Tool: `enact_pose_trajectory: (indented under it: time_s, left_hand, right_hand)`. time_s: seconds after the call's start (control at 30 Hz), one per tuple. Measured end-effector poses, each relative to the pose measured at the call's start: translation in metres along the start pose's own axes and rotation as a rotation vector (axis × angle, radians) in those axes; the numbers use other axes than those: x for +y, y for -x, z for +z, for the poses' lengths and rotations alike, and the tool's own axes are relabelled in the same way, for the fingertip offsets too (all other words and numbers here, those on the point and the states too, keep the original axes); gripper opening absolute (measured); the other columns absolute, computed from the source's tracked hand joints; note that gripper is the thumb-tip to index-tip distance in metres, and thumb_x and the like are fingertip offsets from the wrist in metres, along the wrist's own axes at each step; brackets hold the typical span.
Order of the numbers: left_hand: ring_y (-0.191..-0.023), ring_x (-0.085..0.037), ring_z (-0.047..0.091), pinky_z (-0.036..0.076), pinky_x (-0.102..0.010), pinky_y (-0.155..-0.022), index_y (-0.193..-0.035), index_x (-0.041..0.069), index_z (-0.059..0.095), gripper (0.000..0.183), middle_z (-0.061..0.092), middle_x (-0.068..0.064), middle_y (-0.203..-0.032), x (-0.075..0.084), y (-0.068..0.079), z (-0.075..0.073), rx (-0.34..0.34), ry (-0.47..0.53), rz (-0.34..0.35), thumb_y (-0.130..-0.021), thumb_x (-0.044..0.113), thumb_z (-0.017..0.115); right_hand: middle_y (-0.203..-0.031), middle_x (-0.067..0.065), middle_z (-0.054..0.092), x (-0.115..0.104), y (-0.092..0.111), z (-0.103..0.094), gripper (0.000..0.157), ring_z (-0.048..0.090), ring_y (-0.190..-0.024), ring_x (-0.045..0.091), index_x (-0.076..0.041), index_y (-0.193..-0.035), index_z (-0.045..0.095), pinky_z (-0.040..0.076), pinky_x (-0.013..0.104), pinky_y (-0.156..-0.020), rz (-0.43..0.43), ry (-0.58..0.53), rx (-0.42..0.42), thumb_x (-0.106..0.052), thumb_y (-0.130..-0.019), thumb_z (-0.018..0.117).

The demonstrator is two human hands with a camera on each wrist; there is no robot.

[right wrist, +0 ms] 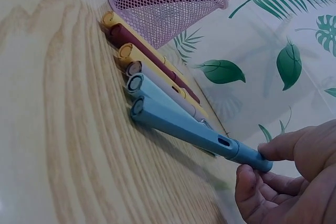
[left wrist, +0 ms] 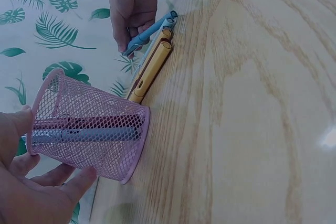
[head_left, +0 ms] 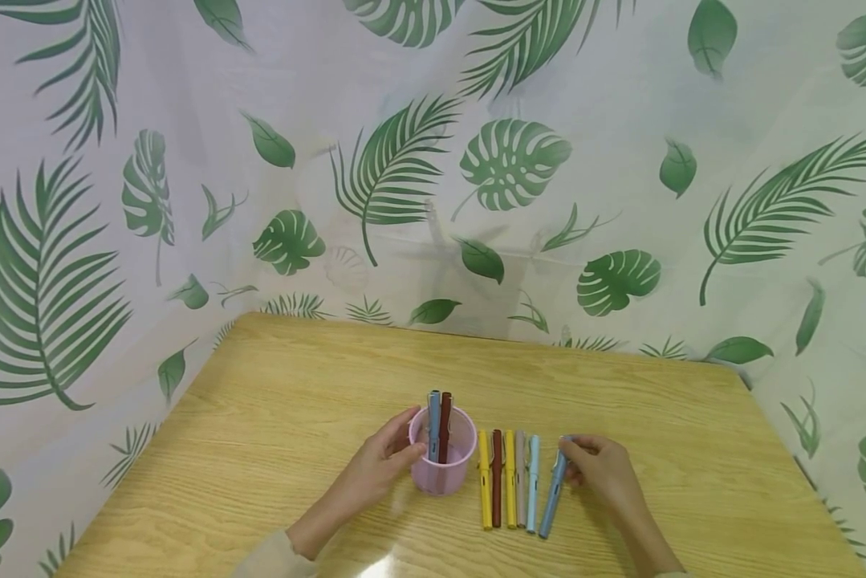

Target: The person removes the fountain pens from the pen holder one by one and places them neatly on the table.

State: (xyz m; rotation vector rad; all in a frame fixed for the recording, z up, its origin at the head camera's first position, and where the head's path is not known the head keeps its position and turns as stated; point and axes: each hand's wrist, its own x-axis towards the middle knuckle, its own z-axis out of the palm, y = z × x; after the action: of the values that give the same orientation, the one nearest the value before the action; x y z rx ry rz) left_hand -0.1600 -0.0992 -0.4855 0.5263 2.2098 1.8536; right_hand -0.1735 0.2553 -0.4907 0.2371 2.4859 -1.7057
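Note:
My left hand (head_left: 378, 466) holds a pink mesh pen cup (left wrist: 94, 161) by its side, thumb and fingers curled about the rim. Inside the cup a blue pen (head_left: 434, 425) and a dark red pen (head_left: 445, 429) stand upright. With thumb and fingertips, my right hand (head_left: 606, 474) pinches a blue pen (right wrist: 184, 127) at its capped end. That end is raised, while the far end points down toward the table beside a light blue pen (head_left: 533, 482).
Between cup and right hand lie several pens side by side: a yellow pen (head_left: 485, 482), a dark red pen (head_left: 497, 482), another yellow pen (head_left: 510, 482) and a greyish pen (head_left: 522, 482). Behind the wooden table (head_left: 295, 385) hangs a leaf-patterned curtain (head_left: 418, 281).

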Motion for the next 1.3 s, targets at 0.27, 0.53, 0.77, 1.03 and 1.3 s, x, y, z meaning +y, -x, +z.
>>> enact_pose_trajectory:
  time_s: [0.27,0.53,0.77,1.03,1.3]
  left_hand:
    - [-0.139,-0.045,0.047,0.04,-0.057,-0.114,-0.161,0.002,0.03,0.064,0.047,-0.029,-0.151,-0.001,0.0,0.0,-0.003,0.006,0.003,-0.108,0.027,0.057]
    - [-0.138,-0.046,0.047,0.041,-0.056,-0.113,-0.16,0.002,0.031,0.062,0.047,-0.03,-0.151,0.0,0.0,0.001,0.0,-0.002,0.018,-0.108,0.025,0.057]
    - [-0.141,-0.047,0.044,0.038,-0.057,-0.115,-0.161,0.004,0.031,0.062,0.044,-0.03,-0.153,0.001,0.001,0.0,-0.003,-0.003,0.006,-0.109,0.026,0.056]
    - [-0.14,-0.047,0.045,0.039,-0.056,-0.115,-0.161,0.004,0.031,0.061,0.044,-0.031,-0.153,0.002,0.001,0.0,-0.005,-0.007,0.013,-0.109,0.025,0.056]
    - [-0.138,-0.047,0.047,0.041,-0.056,-0.113,-0.16,0.002,0.031,0.062,0.045,-0.031,-0.152,0.004,0.001,0.001,-0.009,-0.012,0.024,-0.109,0.026,0.056]
  right_hand:
    - [-0.084,0.01,0.067,0.001,0.0,0.002,0.048,0.065,-0.074,0.019,0.021,-0.134,0.05,0.058,0.025,-0.064,-0.001,0.017,-0.002,-0.014,-0.105,0.062]
    - [-0.087,0.012,0.068,0.004,0.001,0.001,0.043,0.067,-0.072,0.019,0.022,-0.131,0.052,0.058,0.023,-0.062,-0.001,0.003,-0.001,-0.011,-0.105,0.06]
    - [-0.087,0.011,0.067,0.004,0.001,0.001,0.041,0.066,-0.072,0.019,0.021,-0.131,0.053,0.058,0.024,-0.062,0.012,-0.004,0.001,-0.01,-0.105,0.059]
    - [-0.104,0.018,0.07,-0.009,-0.001,0.01,0.042,0.067,-0.085,0.019,0.016,-0.134,0.056,0.06,0.025,-0.071,0.01,0.045,0.014,-0.016,-0.106,0.058]
    - [-0.113,0.02,0.069,-0.031,0.001,0.028,0.041,0.066,-0.091,0.024,0.011,-0.134,0.058,0.06,0.029,-0.076,-0.066,0.029,-0.009,-0.02,-0.107,0.058]
